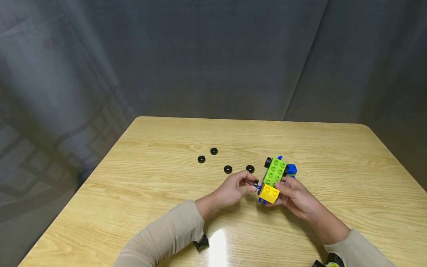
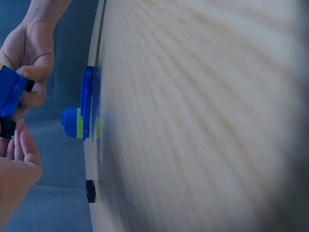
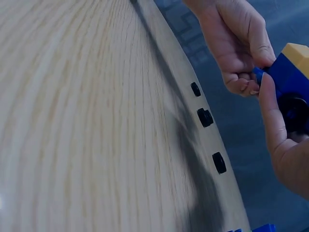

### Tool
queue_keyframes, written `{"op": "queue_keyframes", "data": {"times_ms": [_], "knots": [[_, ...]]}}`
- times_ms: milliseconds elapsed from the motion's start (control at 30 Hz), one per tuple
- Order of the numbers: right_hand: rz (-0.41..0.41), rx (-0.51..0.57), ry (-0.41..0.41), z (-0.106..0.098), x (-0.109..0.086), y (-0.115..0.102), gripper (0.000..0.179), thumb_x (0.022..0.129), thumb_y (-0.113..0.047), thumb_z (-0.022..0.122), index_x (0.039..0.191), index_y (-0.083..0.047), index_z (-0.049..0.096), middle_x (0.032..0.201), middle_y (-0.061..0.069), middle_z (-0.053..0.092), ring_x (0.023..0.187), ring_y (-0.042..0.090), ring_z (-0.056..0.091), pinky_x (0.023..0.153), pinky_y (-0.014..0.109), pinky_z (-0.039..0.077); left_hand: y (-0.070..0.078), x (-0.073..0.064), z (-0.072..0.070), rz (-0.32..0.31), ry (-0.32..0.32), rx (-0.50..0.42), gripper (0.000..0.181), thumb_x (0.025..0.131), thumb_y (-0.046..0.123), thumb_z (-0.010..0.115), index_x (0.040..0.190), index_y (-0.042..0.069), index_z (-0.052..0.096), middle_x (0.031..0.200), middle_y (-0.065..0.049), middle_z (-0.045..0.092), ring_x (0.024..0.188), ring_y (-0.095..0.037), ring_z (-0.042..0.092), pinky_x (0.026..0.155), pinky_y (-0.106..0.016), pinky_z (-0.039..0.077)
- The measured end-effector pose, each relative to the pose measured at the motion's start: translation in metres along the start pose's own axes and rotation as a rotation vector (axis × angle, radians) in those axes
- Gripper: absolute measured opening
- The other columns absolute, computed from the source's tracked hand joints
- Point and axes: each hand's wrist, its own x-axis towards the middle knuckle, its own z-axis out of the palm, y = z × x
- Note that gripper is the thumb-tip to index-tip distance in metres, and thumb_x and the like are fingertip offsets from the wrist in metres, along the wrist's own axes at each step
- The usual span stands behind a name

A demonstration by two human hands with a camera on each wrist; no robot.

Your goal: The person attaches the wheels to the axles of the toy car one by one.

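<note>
A toy car of building blocks [image 1: 274, 171], green and yellow on top with a blue base, is held up over the table, its near end tilted down. My right hand [image 1: 297, 196] grips its right side, thumb by the yellow block [image 1: 269, 193]. In the right wrist view, fingers of that hand lie along the blue base [image 3: 288, 72], next to a black wheel [image 3: 293, 110]. My left hand [image 1: 231, 190] pinches a small black wheel [image 1: 256, 183] at the blue axle end on the car's near left corner. Another black wheel [image 1: 268, 162] sits at the far left corner.
Black tyres [image 1: 228, 169] lie scattered on the wooden table [image 1: 160, 167], left of and beyond the hands. A blue block piece [image 1: 292, 169] with a green layer stands just behind the car. Grey curtain [image 1: 213, 63] hangs past the table's far edge.
</note>
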Motion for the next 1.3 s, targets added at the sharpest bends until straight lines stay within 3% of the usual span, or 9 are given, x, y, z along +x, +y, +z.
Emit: {"op": "queue_keyframes", "data": {"times_ms": [133,200,367,667,800,1000,1167,1300], "knots": [[-0.006,0.044,-0.011,-0.001,-0.001,0.000,0.028,0.094,0.002,0.021,0.113,-0.002,0.040,0.105,0.015,0.055,0.092,0.027,0.056,0.072,0.041,0.047,0.020,-0.005,0.002,-0.008,0.024,0.013,0.014,0.079,-0.001,0.057,0.093,-0.006,0.054,0.088,-0.009,0.058,0.072,-0.007,0.048,0.064,-0.018,0.043],[-0.008,0.060,-0.018,-0.001,-0.002,0.000,0.028,0.094,0.002,0.020,0.114,-0.001,0.038,0.105,0.016,0.055,0.093,0.027,0.056,0.073,0.042,0.047,0.021,-0.004,0.003,-0.023,0.024,0.018,0.014,0.079,-0.002,0.057,0.092,-0.006,0.054,0.086,-0.010,0.057,0.070,-0.006,0.048,0.063,-0.016,0.042],[-0.017,0.065,-0.026,-0.001,-0.003,0.001,0.027,0.094,0.003,0.020,0.114,-0.002,0.037,0.105,0.016,0.054,0.093,0.028,0.056,0.073,0.043,0.047,-0.001,0.004,0.005,-0.033,0.013,0.011,0.014,0.079,0.002,0.059,0.092,-0.002,0.055,0.084,-0.004,0.057,0.069,-0.006,0.049,0.062,-0.017,0.044],[-0.029,0.037,-0.010,0.000,0.000,-0.004,0.026,0.095,-0.001,0.021,0.118,-0.004,0.034,0.105,0.015,0.052,0.093,0.028,0.056,0.072,0.041,0.047,0.008,0.008,0.004,-0.030,0.003,0.031,0.011,0.079,0.006,0.059,0.088,0.002,0.054,0.079,0.000,0.055,0.069,-0.006,0.049,0.062,-0.017,0.044],[-0.026,0.013,0.032,0.003,0.001,-0.002,0.027,0.094,0.001,0.021,0.116,-0.004,0.035,0.104,0.013,0.053,0.093,0.026,0.056,0.073,0.041,0.047,0.007,0.009,0.001,-0.043,-0.004,0.010,0.013,0.080,0.006,0.059,0.091,0.001,0.055,0.083,0.000,0.056,0.071,-0.007,0.050,0.065,-0.018,0.044],[-0.030,-0.129,0.141,0.007,0.003,-0.001,0.022,0.093,-0.001,0.031,0.112,-0.007,0.039,0.100,0.007,0.056,0.089,0.020,0.058,0.072,0.037,0.048,0.005,0.008,-0.001,-0.066,-0.002,-0.042,0.016,0.084,0.006,0.054,0.099,0.000,0.054,0.090,-0.003,0.054,0.075,-0.011,0.051,0.071,-0.025,0.046],[0.007,-0.228,0.248,0.010,0.004,-0.001,0.018,0.091,-0.004,0.039,0.109,-0.006,0.041,0.098,0.003,0.057,0.089,0.015,0.056,0.076,0.031,0.046,0.003,0.008,-0.001,-0.102,0.019,-0.110,0.017,0.085,0.003,0.051,0.102,-0.002,0.052,0.093,-0.006,0.052,0.076,-0.012,0.054,0.071,-0.025,0.048],[0.045,-0.274,0.327,0.012,0.004,0.000,0.019,0.089,-0.004,0.044,0.107,-0.003,0.040,0.096,0.002,0.055,0.088,0.012,0.054,0.078,0.026,0.043,-0.001,0.006,-0.002,-0.111,0.010,-0.109,0.018,0.086,0.003,0.049,0.103,-0.003,0.051,0.094,-0.006,0.052,0.077,-0.012,0.054,0.070,-0.023,0.047]]}}
